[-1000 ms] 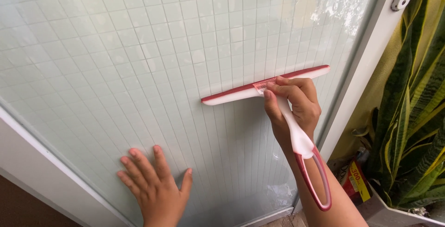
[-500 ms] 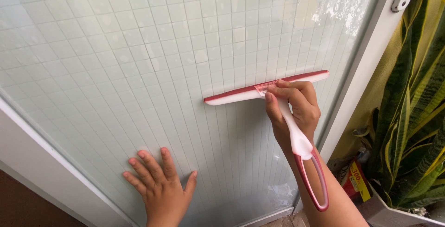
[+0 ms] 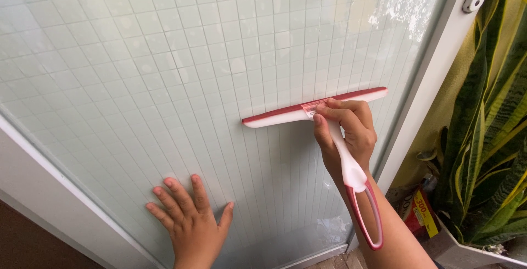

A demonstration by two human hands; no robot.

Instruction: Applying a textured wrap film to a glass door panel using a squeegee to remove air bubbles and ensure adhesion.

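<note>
Frosted grid-patterned glass door panel [image 3: 164, 71] fills our view. Our right hand [image 3: 351, 132] is wrapped around the red-and-white plastic squeegee [image 3: 313, 110], blade flat on the glass, while our left hand [image 3: 192, 222] rests spread open lower down.

moved down the wired glass pane [image 3: 164, 71] — red-and-white squeegee [image 3: 315, 108] now a little lower toward the centre right of the frame, carried by the right hand [image 3: 348, 134]. slid lower too — left hand [image 3: 192, 222], closer to the bottom edge, fingers spread flat.
</note>
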